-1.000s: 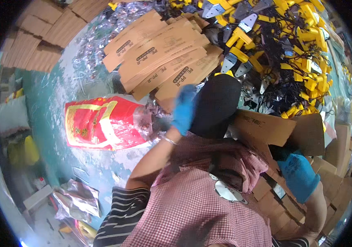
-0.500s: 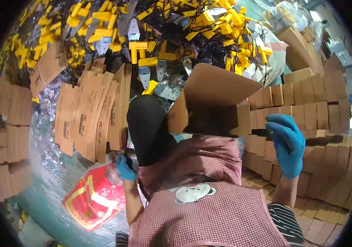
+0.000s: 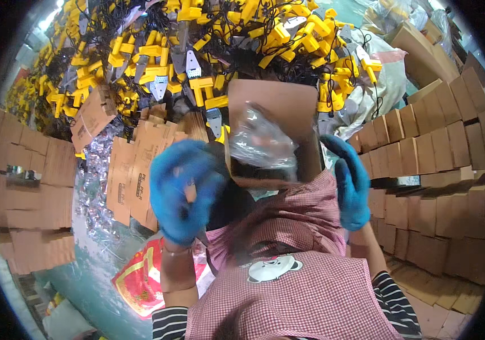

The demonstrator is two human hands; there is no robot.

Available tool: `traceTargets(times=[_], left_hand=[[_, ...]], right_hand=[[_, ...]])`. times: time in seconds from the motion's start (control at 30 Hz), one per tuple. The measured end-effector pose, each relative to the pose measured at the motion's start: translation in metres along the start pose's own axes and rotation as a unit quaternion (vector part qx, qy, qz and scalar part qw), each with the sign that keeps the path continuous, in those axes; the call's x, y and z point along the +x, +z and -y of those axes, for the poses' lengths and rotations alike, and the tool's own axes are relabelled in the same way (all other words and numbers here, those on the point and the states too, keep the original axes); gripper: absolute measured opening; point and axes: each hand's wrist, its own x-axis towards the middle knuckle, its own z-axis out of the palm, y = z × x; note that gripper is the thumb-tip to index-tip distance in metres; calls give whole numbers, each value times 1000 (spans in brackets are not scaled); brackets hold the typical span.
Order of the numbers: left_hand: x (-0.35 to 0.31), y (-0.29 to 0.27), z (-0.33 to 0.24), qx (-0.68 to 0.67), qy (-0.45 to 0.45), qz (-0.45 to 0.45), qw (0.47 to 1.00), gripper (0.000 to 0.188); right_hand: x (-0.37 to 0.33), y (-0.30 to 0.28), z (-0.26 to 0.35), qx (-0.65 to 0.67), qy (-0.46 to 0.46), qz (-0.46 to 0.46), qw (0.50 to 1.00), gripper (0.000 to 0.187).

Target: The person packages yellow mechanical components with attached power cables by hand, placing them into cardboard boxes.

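Observation:
An open cardboard box (image 3: 273, 93) rests at my lap, its flap raised at the far side. Inside it lies a clear plastic bag (image 3: 262, 139) whose contents I cannot make out. My left hand (image 3: 183, 192), in a blue glove, is raised to the left of the box and smeared by motion, so its grip does not show. My right hand (image 3: 349, 187), also blue-gloved, is close to the box's right side with thumb and fingers apart.
Yellow-handled tools (image 3: 200, 88) with grey metal plates and black cords are heaped ahead. Flat cartons (image 3: 135, 178) stand at left beside loose clear plastic bags (image 3: 102, 198). A red bag (image 3: 143, 277) lies on the floor. Stacked boxes (image 3: 424, 153) line the right.
My left hand has come up from the low left to beside the box. The clear plastic bag now shows in the box, which faces me more squarely. My right hand has moved left and closer to it.

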Motion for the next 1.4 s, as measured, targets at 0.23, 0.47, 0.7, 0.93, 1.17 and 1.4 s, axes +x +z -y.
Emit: traceTargets(times=[0.23, 0.47, 0.7, 0.93, 1.17, 1.4], left_hand=[[0, 74, -7, -442, -321, -6, 837, 74], [-11, 89, 26, -383, -237, -87, 889, 44], [16, 13, 34, -197, -80, 211, 954, 28], [24, 1, 33, -59, 37, 277, 958, 45], [19, 15, 51, -82, 7, 213, 974, 37], [-33, 18, 40, 70, 149, 148, 975, 29]], right_hand=[[39, 51, 5, 285, 140, -35, 948, 77], [46, 41, -25, 209, 102, -21, 972, 59], [60, 19, 20, -86, -51, 173, 980, 43], [76, 22, 18, -256, -213, 268, 904, 45], [83, 35, 8, -293, -232, 217, 901, 40], [64, 28, 13, -438, -275, 187, 835, 52]])
